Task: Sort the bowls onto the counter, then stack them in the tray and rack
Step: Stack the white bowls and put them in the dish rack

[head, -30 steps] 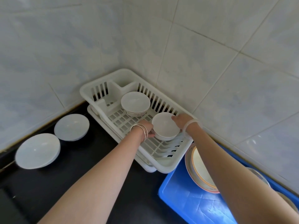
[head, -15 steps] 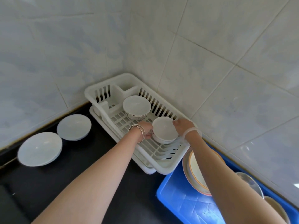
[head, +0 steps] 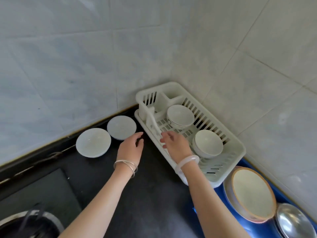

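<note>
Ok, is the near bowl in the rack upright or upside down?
Upright: the near bowl shows its hollow inside facing up, with the rim on top, and it sits inside the rack.

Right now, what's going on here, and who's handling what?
A person is sorting bowls in a tiled kitchen corner, and neither hand holds anything. The left hand hovers open above the black counter, close to the smaller counter bowl; the larger counter bowl sits beside it. The right hand is open over the near rim of the white rack, which holds a far bowl and a near bowl. Plates lie in the blue tray.
</note>
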Demonstrator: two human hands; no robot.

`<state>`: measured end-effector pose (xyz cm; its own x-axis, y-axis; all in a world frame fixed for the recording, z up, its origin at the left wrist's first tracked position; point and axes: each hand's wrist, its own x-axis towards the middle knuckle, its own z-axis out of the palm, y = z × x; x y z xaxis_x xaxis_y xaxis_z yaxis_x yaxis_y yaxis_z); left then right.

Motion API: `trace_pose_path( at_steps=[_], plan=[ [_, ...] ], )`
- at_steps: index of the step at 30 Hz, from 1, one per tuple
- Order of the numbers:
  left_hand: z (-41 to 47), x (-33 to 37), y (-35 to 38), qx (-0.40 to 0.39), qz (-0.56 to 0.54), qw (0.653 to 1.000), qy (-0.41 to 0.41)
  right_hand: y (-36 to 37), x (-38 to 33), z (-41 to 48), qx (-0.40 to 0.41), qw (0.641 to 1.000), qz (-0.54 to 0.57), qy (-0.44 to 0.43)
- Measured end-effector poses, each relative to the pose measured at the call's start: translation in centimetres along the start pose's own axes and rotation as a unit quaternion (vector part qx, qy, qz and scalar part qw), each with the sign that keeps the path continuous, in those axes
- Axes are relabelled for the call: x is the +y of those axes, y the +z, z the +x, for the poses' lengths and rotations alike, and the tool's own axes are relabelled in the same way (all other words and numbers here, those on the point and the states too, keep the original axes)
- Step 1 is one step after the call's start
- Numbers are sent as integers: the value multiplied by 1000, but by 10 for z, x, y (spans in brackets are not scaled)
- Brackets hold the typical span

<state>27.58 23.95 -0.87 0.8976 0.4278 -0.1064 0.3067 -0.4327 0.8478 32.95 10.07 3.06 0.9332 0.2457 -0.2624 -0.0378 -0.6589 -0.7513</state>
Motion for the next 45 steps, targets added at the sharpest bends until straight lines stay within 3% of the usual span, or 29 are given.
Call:
trace_pose_path(
  at_steps=[5, 9, 11, 13, 16, 20, 26, 31, 37, 45],
  plan=[
    [5, -64, -42, 116, 62, 989, -68, 74, -17, 29, -84, 994, -46, 56],
    [12, -102, -61, 155, 118, 973, -126, 107, -28, 58, -89, 981, -158, 69],
    [13, -114, -65, 169, 92, 970, -150, 117, -31, 72, -82, 979, -166, 85],
    [13, -122, -67, 176, 26, 971, -162, 127, -33, 83, -76, 983, -133, 103],
    [14, -128, -68, 198, -56, 961, -186, 139, -30, 98, -58, 989, 1, 139],
    [17, -135, -67, 207, -89, 949, -222, 142, -26, 106, -25, 974, 146, 174],
    [18, -143, -66, 208, -162, 936, -233, 128, -37, 103, 3, 957, 255, 135],
    [19, -149, -64, 226, -255, 917, -209, 131, -62, 94, -57, 980, 176, 79],
    [20, -144, -69, 228, -405, 854, -234, 151, -73, 88, -71, 996, 20, 57],
    [21, -147, -71, 218, -340, 888, -222, 165, -75, 77, -65, 994, -84, 26]
  ],
)
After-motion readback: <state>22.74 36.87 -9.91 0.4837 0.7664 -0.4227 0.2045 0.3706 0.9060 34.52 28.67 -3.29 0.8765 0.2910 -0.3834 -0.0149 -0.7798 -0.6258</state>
